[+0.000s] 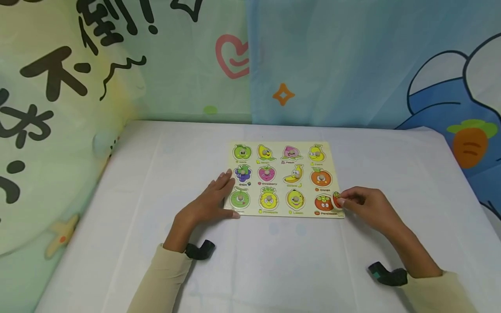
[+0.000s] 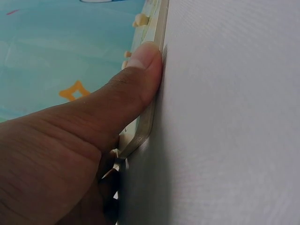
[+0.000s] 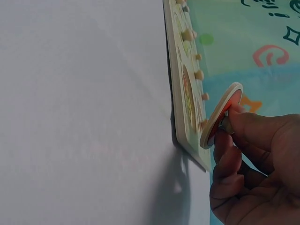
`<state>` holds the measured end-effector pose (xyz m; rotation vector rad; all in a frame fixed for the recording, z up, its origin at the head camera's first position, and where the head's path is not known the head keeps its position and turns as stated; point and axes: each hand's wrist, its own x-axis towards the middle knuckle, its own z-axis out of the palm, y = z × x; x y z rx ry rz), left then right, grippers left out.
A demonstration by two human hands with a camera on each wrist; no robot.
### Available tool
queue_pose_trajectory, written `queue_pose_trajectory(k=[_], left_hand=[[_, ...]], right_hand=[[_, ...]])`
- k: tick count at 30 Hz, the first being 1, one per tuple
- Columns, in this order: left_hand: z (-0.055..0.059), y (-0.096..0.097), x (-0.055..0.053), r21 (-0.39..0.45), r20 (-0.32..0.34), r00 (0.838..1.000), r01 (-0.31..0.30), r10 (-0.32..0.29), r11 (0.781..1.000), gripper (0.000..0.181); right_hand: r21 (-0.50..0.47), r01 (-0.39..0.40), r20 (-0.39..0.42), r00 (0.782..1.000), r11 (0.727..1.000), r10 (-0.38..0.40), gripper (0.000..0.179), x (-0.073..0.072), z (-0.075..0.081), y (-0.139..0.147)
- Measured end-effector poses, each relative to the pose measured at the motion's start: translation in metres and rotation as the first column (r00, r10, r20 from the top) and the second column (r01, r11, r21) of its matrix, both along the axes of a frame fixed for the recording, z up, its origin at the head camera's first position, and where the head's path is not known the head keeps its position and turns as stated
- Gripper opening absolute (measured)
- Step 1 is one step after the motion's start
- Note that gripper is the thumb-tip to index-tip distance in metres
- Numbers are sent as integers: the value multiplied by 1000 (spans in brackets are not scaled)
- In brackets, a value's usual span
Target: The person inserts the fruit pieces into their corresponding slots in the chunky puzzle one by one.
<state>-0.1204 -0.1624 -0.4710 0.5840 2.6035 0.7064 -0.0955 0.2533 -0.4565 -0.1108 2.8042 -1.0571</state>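
Observation:
A cream wooden fruit puzzle board (image 1: 282, 191) with knobbed pieces lies flat on the table. My left hand (image 1: 211, 200) rests at its left side, fingers fairly straight along that edge; the thumb (image 2: 133, 84) presses the front edge in the left wrist view. At the front right corner, my right hand (image 1: 369, 208) pinches a round red persimmon puzzle piece (image 1: 336, 199) by its knob between thumb and fingers. In the right wrist view this piece (image 3: 219, 115) is tilted and raised off the board. Beside it lies the persimmon spot (image 1: 323, 202), printed with the same fruit.
A white cloth covers the table (image 1: 274, 265). Other fruit pieces sit in the board, among them the orange (image 1: 321, 177) and the lemon (image 1: 295, 199). Printed curtains (image 1: 332, 65) hang behind and to the left. Each wrist wears a black camera (image 1: 200, 250).

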Motion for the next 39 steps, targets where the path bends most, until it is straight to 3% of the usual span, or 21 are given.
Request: queue_pose_trajectory(k=[14,21,30,39], left_hand=[[0,0,0,-2,0,1000,1,-1,1000,107],[-3,-2,-2,-24,8,1000,7,-7,1000,108],[-4,-1,-2,-1,-3,1000,18,-18,1000,108],[-1,-1,-1,-9,-15,1000,20,-20,1000,107]], right_hand=[[-47,-63,60,996,997,66,19,-8,-7,-23],[22,-73,-2,997,997,73,16,-7,-6,-23],[113,-27,26,999,993,24,17,-4,0,-36],[203,8,-29,1000,979,-3,10,-2,4,-54]])
